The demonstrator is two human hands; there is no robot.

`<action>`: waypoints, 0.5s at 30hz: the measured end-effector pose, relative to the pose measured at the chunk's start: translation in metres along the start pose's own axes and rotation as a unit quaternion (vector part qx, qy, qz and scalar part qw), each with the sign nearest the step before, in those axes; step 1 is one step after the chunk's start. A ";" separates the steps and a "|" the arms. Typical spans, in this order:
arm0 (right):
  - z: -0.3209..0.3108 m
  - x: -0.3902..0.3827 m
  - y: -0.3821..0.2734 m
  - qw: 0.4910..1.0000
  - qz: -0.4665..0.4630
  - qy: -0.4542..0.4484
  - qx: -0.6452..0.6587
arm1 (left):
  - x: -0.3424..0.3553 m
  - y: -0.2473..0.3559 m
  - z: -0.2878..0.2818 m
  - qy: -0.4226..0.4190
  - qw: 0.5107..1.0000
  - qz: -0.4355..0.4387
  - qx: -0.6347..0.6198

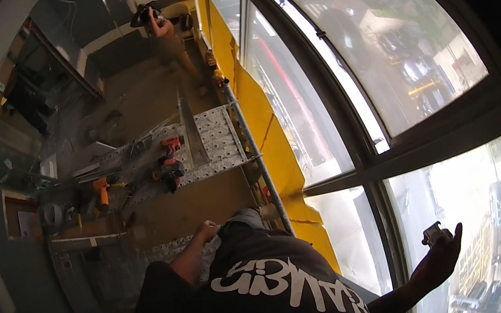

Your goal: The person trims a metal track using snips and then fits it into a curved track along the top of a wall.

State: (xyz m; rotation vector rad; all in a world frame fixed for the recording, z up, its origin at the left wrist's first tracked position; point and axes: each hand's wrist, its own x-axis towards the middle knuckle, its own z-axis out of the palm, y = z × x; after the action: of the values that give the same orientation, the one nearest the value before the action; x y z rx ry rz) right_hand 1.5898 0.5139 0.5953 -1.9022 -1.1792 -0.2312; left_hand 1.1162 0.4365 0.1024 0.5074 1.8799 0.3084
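Note:
My right hand [442, 262] is raised beside the window glass at the lower right, its arm reaching out past my black shirt. Gripped in it is a small grey, blocky metal piece [435, 234]; one finger points upward, away from it. The exact kind of this piece is too dark to make out. Down by my waist, my left hand [208, 230] looks closed, and what it may hold is hidden. My shirt [271, 273], with white lettering, covers much of the lower view.
On a perforated metal scaffold platform [218, 142] lie an orange drill [102, 190], red cordless tools [169, 169] and a long metal strip [192, 133]. A scaffold pole [256, 149] and yellow sheeting [280, 171] run beside dark window frames [360, 170]. Another person [165, 34] stands farther off.

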 end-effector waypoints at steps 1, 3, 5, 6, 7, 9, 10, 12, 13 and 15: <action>-0.002 0.002 0.002 0.999 0.009 -0.016 -0.027 | -0.003 -0.006 0.006 0.011 1.000 -0.003 -0.014; -0.009 0.001 0.004 0.993 -0.043 0.005 -0.106 | -0.001 -0.012 0.016 -0.120 0.987 0.018 0.101; -0.010 0.000 0.007 0.999 -0.034 -0.004 -0.041 | 0.000 -0.014 0.013 -0.107 0.988 0.035 0.107; -0.011 -0.001 0.008 0.999 -0.029 -0.005 -0.029 | 0.001 -0.015 0.010 -0.101 0.986 0.055 0.122; -0.010 -0.002 0.010 0.999 -0.032 -0.009 -0.026 | 0.001 -0.011 0.005 -0.068 0.991 0.047 0.109; -0.015 -0.002 0.012 0.999 0.004 -0.047 -0.007 | 0.008 -0.012 -0.013 -0.026 0.996 0.021 0.084; -0.024 -0.008 0.005 0.999 0.008 -0.039 -0.028 | 0.027 -0.005 -0.015 -0.036 0.996 0.017 0.083; -0.007 -0.006 0.023 0.997 -0.072 -0.023 0.023 | 0.015 0.006 -0.040 -0.044 0.993 -0.019 0.111; -0.002 -0.011 0.015 0.997 -0.058 -0.001 0.044 | 0.016 0.014 -0.052 -0.040 0.992 -0.019 0.117; -0.009 -0.007 0.031 0.995 -0.103 -0.011 0.001 | 0.009 0.023 -0.058 -0.012 0.996 -0.009 0.091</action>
State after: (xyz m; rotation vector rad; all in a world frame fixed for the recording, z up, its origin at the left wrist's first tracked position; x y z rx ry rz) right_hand 1.6135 0.4971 0.5798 -1.7860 -1.3912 -0.3201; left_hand 1.0643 0.4623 0.1259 0.6134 1.8979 0.1189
